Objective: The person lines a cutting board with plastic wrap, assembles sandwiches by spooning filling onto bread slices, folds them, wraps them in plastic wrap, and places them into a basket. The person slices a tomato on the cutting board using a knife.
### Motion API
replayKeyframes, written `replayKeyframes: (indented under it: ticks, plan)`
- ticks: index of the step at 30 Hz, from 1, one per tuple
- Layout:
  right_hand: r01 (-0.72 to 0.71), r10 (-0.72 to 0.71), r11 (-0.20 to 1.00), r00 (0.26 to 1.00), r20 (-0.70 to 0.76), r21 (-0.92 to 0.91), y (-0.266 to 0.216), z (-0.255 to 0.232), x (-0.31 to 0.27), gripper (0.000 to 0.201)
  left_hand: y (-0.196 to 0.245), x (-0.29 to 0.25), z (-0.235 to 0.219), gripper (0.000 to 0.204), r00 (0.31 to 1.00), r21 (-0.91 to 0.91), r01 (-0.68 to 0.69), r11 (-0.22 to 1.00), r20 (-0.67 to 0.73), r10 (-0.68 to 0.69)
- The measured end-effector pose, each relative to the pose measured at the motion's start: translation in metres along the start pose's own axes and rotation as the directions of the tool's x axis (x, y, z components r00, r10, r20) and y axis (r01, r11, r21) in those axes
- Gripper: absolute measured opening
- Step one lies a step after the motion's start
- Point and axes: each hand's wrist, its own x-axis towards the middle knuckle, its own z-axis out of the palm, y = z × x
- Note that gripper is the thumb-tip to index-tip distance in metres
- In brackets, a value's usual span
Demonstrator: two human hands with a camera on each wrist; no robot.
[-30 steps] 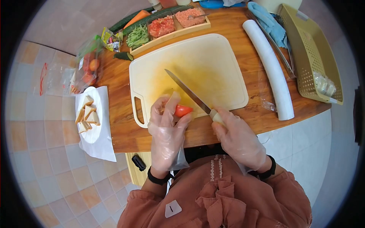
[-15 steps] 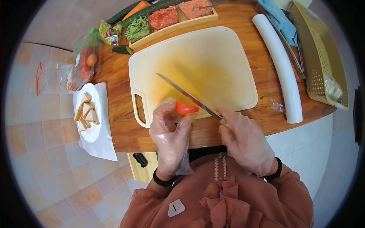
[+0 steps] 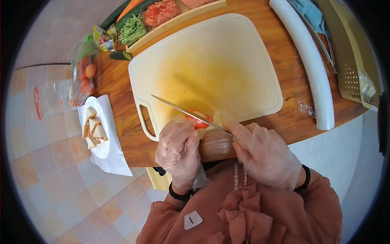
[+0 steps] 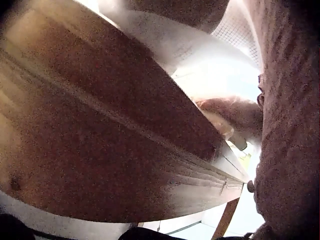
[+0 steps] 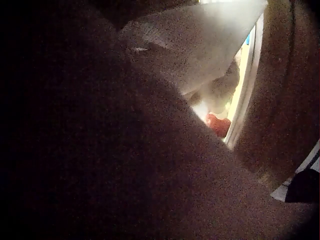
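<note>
In the head view the gloved left hand (image 3: 178, 148) grips a red tomato piece (image 3: 201, 123) over the near edge of the white cutting board (image 3: 219, 53). The gloved right hand (image 3: 266, 154) holds a knife (image 3: 174, 106) by its handle, which the fingers mostly hide. The blade lies across the tomato and points to the upper left; how deep it sits is unclear. Yellow stains mark the board. In the right wrist view a red piece (image 5: 218, 125) shows past dark, blurred surfaces. The left wrist view mostly shows the table's side (image 4: 100, 125).
Bread pieces (image 3: 96, 132) lie on white paper at the left, below bagged tomatoes (image 3: 90, 71). A wooden tray (image 3: 178, 19) with shredded cucumber (image 3: 133, 29) and chopped red food (image 3: 160, 14) stands behind the board. At the right are a white roll (image 3: 306, 61) and a perforated basket (image 3: 349, 77).
The head view has shifted, so the board sits higher. The knife blade has come down across the tomato piece, and the left fingers are more closed around it.
</note>
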Motion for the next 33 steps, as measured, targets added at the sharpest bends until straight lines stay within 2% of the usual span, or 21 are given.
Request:
replayKeyframes:
  ticks: [3,6,9,11,14,18,20,23,27,30,33]
  plan:
    - [0.022,-0.022,1.0,1.0,0.011,0.011,-0.001,-0.004,-0.001,0.046,0.002,0.005,0.001,0.027,0.999,0.001,0.015,1.0,-0.03,-0.015]
    - [-0.054,0.049,0.996,0.995,0.082,0.067,-0.003,-0.007,-0.004,0.058,-0.003,0.004,-0.002,0.027,1.0,0.05,-0.022,0.999,0.003,0.021]
    - [-0.008,0.005,0.996,0.999,0.037,0.086,0.0,-0.008,-0.004,0.059,-0.003,0.004,-0.002,0.027,0.999,0.077,-0.035,0.996,0.004,0.035]
    - [0.077,-0.076,0.997,0.997,-0.03,0.018,0.003,-0.007,-0.003,0.054,-0.006,0.003,-0.002,0.027,0.998,0.066,-0.053,0.996,-0.012,0.054]
    - [0.065,-0.066,0.997,0.998,0.006,0.044,0.003,-0.007,-0.003,0.064,-0.006,0.005,-0.002,0.026,0.998,0.051,-0.069,0.996,0.017,0.068]
    - [0.046,-0.047,0.997,0.998,0.028,0.058,0.004,-0.009,-0.001,0.064,-0.006,0.005,-0.003,0.026,0.997,0.065,-0.079,0.995,0.015,0.079]
    - [0.121,-0.12,0.992,0.993,0.021,-0.04,0.006,-0.009,0.0,0.062,-0.007,0.006,-0.006,0.026,0.995,0.097,-0.087,0.991,0.048,0.083]
    - [0.122,-0.121,0.992,0.993,0.011,-0.014,0.008,-0.011,0.001,0.062,-0.009,0.005,-0.006,0.026,0.994,0.092,-0.096,0.991,0.056,0.091]
    - [0.116,-0.117,0.991,0.993,-0.021,-0.067,0.009,-0.01,0.001,0.061,-0.006,0.005,-0.005,0.025,0.996,0.121,-0.084,0.989,0.019,0.082]
    - [0.154,-0.158,0.986,0.986,-0.053,-0.06,0.012,-0.007,0.0,0.06,-0.003,0.007,-0.007,0.026,0.993,0.167,-0.119,0.979,0.013,0.119]
    - [0.137,-0.138,0.99,0.99,-0.023,-0.031,0.01,-0.011,0.002,0.06,-0.003,0.009,-0.01,0.022,0.984,0.177,-0.17,0.97,0.077,0.158]
